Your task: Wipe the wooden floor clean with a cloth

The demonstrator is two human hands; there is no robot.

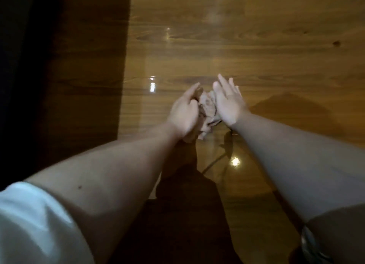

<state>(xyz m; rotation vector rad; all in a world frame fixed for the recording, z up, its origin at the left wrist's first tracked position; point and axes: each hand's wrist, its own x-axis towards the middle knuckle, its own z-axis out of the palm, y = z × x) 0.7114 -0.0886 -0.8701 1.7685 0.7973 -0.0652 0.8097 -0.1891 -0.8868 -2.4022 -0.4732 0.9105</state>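
Observation:
A crumpled pale cloth (208, 110) is bunched between my two hands, above the glossy wooden floor (246, 52). My left hand (184, 115) grips the cloth's left side with its fingers curled around it. My right hand (229, 103) lies flat against the cloth's right side, fingers straight and pointing away from me. Part of the cloth is hidden behind both hands.
A dark shadowed band (83, 66) runs down the left side of the floor, with black beyond it. My dark-trousered leg (183, 214) extends below the hands. Bright light spots reflect off the floor (235, 162).

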